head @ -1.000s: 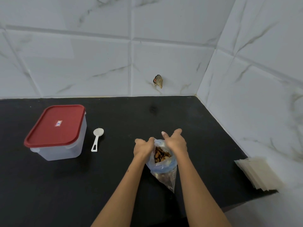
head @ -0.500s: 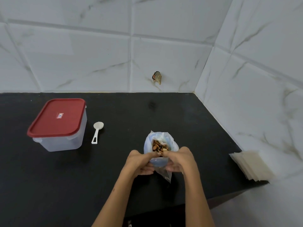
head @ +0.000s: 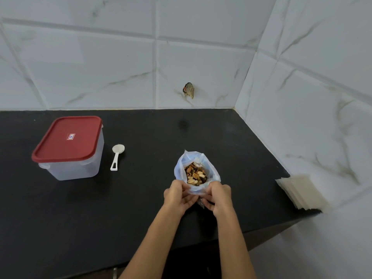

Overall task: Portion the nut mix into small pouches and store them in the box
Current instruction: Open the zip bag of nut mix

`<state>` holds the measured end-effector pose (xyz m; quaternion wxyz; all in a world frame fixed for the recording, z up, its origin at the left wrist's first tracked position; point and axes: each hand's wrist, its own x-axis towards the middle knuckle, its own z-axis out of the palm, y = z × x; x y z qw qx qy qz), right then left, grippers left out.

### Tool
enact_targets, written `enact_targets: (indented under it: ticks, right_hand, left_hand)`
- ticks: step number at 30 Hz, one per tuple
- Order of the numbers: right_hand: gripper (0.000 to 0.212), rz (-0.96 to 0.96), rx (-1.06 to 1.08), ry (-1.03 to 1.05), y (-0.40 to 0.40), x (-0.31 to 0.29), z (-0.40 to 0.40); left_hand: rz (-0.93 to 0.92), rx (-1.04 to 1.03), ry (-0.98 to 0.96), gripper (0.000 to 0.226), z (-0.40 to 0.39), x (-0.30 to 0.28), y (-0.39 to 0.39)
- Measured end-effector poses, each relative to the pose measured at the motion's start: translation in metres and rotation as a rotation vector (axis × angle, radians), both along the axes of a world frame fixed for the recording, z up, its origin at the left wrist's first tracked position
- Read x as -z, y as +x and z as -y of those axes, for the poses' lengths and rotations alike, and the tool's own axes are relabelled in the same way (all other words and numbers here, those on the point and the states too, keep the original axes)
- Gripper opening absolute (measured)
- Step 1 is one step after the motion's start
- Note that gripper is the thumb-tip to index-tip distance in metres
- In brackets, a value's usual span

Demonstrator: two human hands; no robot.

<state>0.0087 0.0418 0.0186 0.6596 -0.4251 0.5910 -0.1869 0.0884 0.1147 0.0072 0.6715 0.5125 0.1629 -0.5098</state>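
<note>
Both hands grasp the near rim of the plastic bag (head: 197, 164) on the black counter (head: 231, 150): the left hand (head: 178, 195) pinches it on one side, the right hand (head: 218, 198) on the other. Its mouth gapes, showing the nut mix (head: 195, 174); the bag's lower part is hidden behind the fingers. Well apart to the left stands the box (head: 72, 158) under its red lid (head: 67, 138), a white scoop (head: 116, 157) just beside it. At the right edge lies a stack of pouches (head: 302, 191), blurred.

Single head view, forward and down over the black counter (head: 141, 198), close above.
</note>
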Motion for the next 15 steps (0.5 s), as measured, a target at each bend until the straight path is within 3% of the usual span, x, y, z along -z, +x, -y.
enact_targets:
  ticks: [4,6,9,12,15]
  right_hand:
    - [0.028,-0.248,-0.165,-0.15,0.001,-0.006,0.005]
    - [0.036,-0.391,-0.236,-0.248,-0.002,-0.011,0.014]
    - [0.056,-0.621,-0.293,-0.457,-0.003,-0.018,0.027]
    - [0.06,-0.637,-0.328,-0.514,0.007,-0.02,0.041]
    - [0.039,-0.626,-0.368,-0.47,0.02,-0.019,0.047]
  left_hand:
    - [0.316,0.249,0.234,0.034,-0.002,0.001,0.011]
    - [0.476,0.355,0.357,0.045,-0.003,0.0,0.024]
    - [0.663,0.306,0.449,0.055,0.0,-0.001,0.04]
    - [0.689,0.258,0.423,0.05,0.008,-0.003,0.047]
    - [0.711,0.262,0.407,0.037,0.016,-0.004,0.047]
